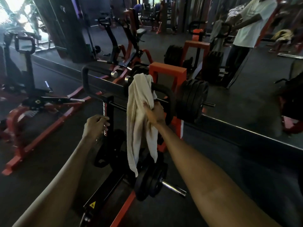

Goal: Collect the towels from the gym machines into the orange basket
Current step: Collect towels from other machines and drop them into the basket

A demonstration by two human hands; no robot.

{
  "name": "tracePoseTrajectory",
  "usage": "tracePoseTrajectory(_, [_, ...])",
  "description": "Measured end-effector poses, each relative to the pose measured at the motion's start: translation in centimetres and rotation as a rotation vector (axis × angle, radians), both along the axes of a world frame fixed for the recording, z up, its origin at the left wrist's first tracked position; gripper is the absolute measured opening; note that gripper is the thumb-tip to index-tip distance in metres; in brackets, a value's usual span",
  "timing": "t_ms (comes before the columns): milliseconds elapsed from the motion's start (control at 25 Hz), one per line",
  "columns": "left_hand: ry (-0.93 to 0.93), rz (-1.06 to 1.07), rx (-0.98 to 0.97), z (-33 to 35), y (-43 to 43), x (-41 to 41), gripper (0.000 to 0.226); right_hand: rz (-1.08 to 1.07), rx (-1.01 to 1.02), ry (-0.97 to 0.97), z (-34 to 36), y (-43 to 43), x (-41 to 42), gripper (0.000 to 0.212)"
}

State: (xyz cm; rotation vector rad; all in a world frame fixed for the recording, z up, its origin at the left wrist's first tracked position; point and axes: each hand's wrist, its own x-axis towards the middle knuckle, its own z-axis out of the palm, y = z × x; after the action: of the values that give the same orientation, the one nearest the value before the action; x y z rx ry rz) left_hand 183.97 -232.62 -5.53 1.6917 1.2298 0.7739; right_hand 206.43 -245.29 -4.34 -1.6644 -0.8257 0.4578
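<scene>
My right hand (155,112) has closed its grip on the white towel (141,115), pinching a fold about halfway down its length; my fingers are buried in the cloth, so I cannot see them clearly. The towel hangs draped over the black padded handle (159,86) of a red and black machine (168,74), its top bunched over the bar and its long tail hanging down in front of the weight plates (152,181) near the floor. My left hand (95,126) is loosely curled with nothing in its grip, fingertips at or just beside the black upright post (109,115); I cannot tell if they touch it. Loaded plates (191,99) sit just right of the towel. A wall mirror (246,76) behind shows a blurred person in a pale shirt, head cut off by the frame. The dim light swallows the machine's lower details.
</scene>
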Motion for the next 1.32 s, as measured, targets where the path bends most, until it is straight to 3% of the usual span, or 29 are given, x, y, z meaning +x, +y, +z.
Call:
tracePoseTrajectory(80, [-0.009, -0.046, 0.011, 0.2, -1.0, 0.6, 0.023, -0.104, 0.062, -0.053, 0.7, -1.2, -0.3, 0.045])
tracePoseTrajectory(160, [-0.019, -0.104, 0.012, 0.3, -2.2, 1.2, 0.023, -0.212, 0.112, -0.100, 2.4, -3.2, -0.8, 0.034])
tracePoseTrajectory(440, [-0.046, -0.333, 0.010, 0.8, -8.6, 5.4, 0.022, -0.694, 0.362, 0.024, 6.9, -14.1, -0.9, 0.014])
tracePoseTrajectory(600, [-0.028, -0.507, -0.001, 0.9, -14.5, 8.4, 0.023, -0.954, 0.399, 0.098, 6.7, -22.8, 0.5, 0.014])
tracePoseTrajectory(760, [-0.042, -0.634, 0.021, 1.7, -19.7, 11.9, 0.023, -1.050, 0.382, 0.095, 6.0, -31.0, 0.4, 0.011])
tracePoseTrajectory(1080, [-0.009, -1.113, -0.023, 0.6, -39.0, 22.2, 0.024, -1.321, 0.246, 0.084, 2.8, -53.7, -3.4, 0.017])
tracePoseTrajectory(1320, [-0.057, -1.467, -0.022, 1.4, -61.6, 21.0, 0.021, -1.571, 0.266, 0.023, 0.9, -72.7, -12.1, 0.020])
